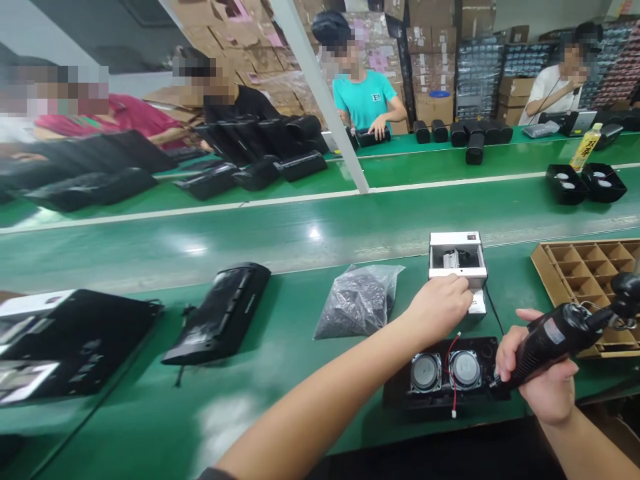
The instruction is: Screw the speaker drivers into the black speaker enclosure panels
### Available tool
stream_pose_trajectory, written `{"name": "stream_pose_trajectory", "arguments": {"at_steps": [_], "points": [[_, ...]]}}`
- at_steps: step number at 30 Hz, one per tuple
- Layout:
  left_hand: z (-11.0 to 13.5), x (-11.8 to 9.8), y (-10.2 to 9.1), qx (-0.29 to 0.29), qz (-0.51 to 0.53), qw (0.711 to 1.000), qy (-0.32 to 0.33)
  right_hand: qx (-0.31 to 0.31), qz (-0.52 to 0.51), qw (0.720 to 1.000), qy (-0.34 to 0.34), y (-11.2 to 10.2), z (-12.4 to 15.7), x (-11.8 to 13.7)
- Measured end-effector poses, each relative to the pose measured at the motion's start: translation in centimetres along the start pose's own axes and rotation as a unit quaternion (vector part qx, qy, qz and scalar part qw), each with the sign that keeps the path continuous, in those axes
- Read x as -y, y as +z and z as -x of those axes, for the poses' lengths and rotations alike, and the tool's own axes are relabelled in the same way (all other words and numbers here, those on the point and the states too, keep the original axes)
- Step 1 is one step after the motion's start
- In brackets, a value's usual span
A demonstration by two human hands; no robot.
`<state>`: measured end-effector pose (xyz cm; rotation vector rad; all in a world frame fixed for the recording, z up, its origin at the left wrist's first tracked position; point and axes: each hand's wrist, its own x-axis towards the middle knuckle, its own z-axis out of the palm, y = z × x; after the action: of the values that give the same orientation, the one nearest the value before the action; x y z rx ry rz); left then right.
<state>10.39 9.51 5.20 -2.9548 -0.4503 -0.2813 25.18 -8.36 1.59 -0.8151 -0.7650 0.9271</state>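
Note:
My left hand (441, 303) reaches forward with its fingers curled at the front edge of a small white box (457, 267) that holds a dark part. My right hand (537, 377) is wrapped round a black electric screwdriver (565, 333), whose tip rests at the right end of a black speaker housing (443, 377). The housing lies open side up near the table's front edge, with two round speaker cones and a red wire showing.
A clear bag of small black parts (360, 300) lies left of the box. A cardboard divider tray (587, 267) stands at the right. More black housings (220, 313) lie to the left. Several people work across the green conveyor (300, 233).

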Motion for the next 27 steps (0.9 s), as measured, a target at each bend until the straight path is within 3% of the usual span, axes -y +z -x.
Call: {"name": "stream_pose_trajectory", "arguments": {"at_steps": [5, 9, 14, 17, 21, 27], "points": [[0.5, -0.1, -0.3, -0.025, -0.007, 1.0, -0.01, 0.008, 0.006, 1.0, -0.014, 0.1, -0.3, 0.1], [3.0, -0.7, -1.7, -0.071, 0.019, 0.997, -0.039, 0.021, 0.016, 0.999, -0.029, 0.4, -1.2, 1.0], [8.0, -3.8, -2.6, -0.163, 0.131, 0.972, -0.11, 0.012, 0.05, 0.998, -0.043, 0.6, -2.5, 2.6], [9.5, -6.4, -2.2, -0.208, 0.2, 0.947, -0.14, 0.016, 0.078, 0.995, -0.059, 0.7, -3.2, 3.4], [9.2, -8.9, -1.2, -0.193, 0.207, 0.946, -0.155, 0.044, 0.115, 0.988, -0.089, 1.3, -3.7, 4.7], [7.9, -10.4, 0.4, -0.144, 0.21, 0.956, -0.146, -0.005, 0.1, 0.993, -0.068, 2.7, -3.2, 6.8]]}}
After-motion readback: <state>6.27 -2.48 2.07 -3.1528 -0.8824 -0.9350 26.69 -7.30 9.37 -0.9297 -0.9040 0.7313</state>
